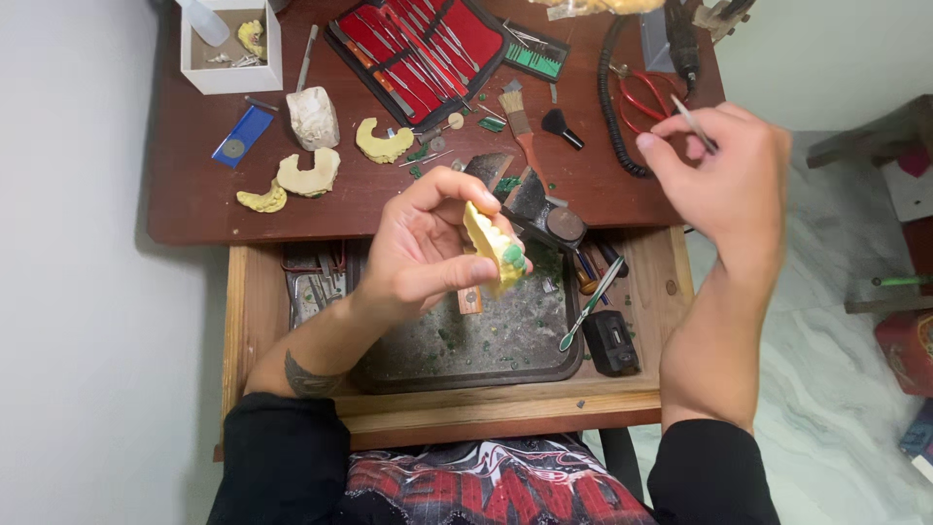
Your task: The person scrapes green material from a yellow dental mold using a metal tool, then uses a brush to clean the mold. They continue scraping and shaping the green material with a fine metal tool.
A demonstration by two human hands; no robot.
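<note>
desk (194, 209): dark wood, cluttered; drawer tray (466, 369) open at front edge
floor (836, 321): pale marble
left hand (428, 248): pinching yellow dental cast (494, 248)
right hand (724, 175): gripping thin metal tool (692, 122)

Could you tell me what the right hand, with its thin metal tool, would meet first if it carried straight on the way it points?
The right hand points up-left across the desk. Probably the small black brush comes first, then the red instrument case; height above the desk is unclear.
</note>
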